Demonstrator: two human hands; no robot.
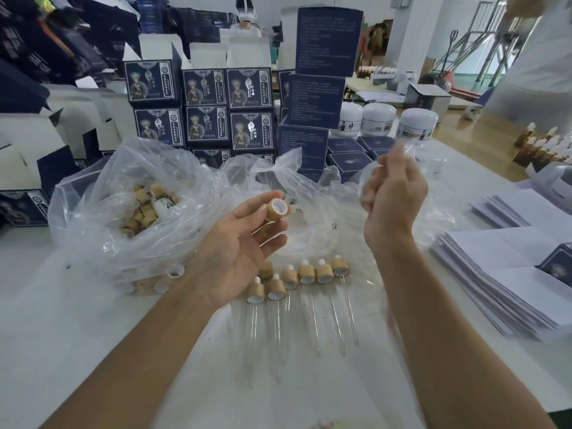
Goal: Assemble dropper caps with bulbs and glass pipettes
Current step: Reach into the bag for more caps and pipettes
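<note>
Cap [276, 209]: frame centre, pinched at left hand [238, 255] fingertips, open end up. Light, rigid, smooth; hold by sides. Pipette [402, 150]: blurred, in clenched right hand [391, 198]. Thin glass, fragile, slippery; grip near top. Finished droppers [306, 274] on table [93, 305] below.

Near me the white desk [93, 351] is lying open between my forearms, giving my fingers a way in, though a row of finished droppers [298, 275] is stretching its glass pipettes [337, 320] toward me across the middle. To my left a crumpled plastic bag [130, 193] of wooden caps [144, 212] is bulging up and blocking that side, and more loose plastic [309, 193] is spreading beyond the droppers. Stacked dark blue boxes [247, 109] are walling off the far edge, and paper stacks [507, 280] are crowding the right.
</note>
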